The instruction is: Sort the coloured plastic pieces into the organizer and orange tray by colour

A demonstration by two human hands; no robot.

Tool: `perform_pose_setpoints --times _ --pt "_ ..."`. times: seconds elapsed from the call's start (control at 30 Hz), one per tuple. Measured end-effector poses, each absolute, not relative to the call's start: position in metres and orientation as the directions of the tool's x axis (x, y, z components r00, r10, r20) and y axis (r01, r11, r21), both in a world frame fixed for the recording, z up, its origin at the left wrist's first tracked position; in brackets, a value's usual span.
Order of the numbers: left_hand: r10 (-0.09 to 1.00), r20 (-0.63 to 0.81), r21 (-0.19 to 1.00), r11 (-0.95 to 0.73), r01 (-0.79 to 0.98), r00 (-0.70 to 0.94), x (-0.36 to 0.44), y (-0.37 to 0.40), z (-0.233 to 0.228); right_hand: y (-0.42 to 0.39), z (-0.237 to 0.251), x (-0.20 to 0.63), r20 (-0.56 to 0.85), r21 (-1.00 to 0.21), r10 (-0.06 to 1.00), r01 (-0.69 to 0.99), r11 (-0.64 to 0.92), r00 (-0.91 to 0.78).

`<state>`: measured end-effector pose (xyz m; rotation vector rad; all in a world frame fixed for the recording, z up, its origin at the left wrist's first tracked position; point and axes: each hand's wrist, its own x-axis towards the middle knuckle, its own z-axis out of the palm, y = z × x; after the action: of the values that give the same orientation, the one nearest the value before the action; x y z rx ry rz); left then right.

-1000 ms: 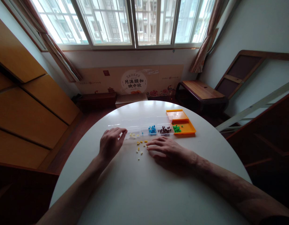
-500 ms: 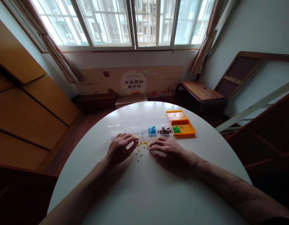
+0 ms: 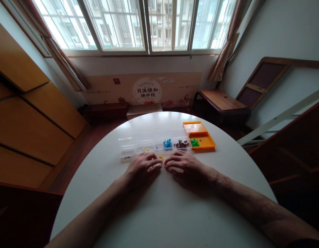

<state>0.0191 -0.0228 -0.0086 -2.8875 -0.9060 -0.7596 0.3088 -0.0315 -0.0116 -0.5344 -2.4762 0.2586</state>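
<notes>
My left hand point(image 3: 145, 166) is low over the white table, fingers bent, with a gap between thumb and forefinger. Beneath and beside it lie small yellow pieces point(image 3: 161, 157), partly hidden by the fingers. My right hand point(image 3: 185, 163) rests just to the right, fingers curved and apart, its tips close to the left fingertips. Beyond both hands stands a clear plastic compartment box point(image 3: 127, 151) with its lid folded back. Its compartments hold pale yellow pieces point(image 3: 147, 150), blue pieces point(image 3: 167, 143) and dark brown pieces point(image 3: 181, 144).
An orange tray point(image 3: 209, 140) with green pieces point(image 3: 194, 143) stands at the box's right end. All of this is on a round white table point(image 3: 175, 213). Past the table are a wooden bench point(image 3: 221, 100), a window and wooden cabinets on the left.
My left hand has moved right and slightly nearer me, from the box's front edge to the loose pieces, covering several of them. My right hand has stayed in place.
</notes>
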Motion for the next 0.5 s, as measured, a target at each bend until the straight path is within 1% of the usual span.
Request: perform_pose_setpoints --times 0.2,0.4,0.5 --pt "0.543 0.478 0.162 -0.827 0.539 0.690 0.0226 -0.0246 -0.0097 -0.0321 -0.0104 0.3083 0.525 -0.297 0.422 0.306 0.905 -0.739" --pt "0.529 0.489 0.148 -0.834 0.532 0.693 0.0241 -0.0232 -0.0110 -0.0331 -0.0097 0.3084 0.521 -0.296 0.433 0.320 0.900 -0.736" --pt "0.535 0.493 0.165 -0.832 0.529 0.686 0.0212 -0.0225 -0.0057 -0.0337 -0.0097 0.3098 0.512 -0.314 0.445 0.322 0.893 -0.735"
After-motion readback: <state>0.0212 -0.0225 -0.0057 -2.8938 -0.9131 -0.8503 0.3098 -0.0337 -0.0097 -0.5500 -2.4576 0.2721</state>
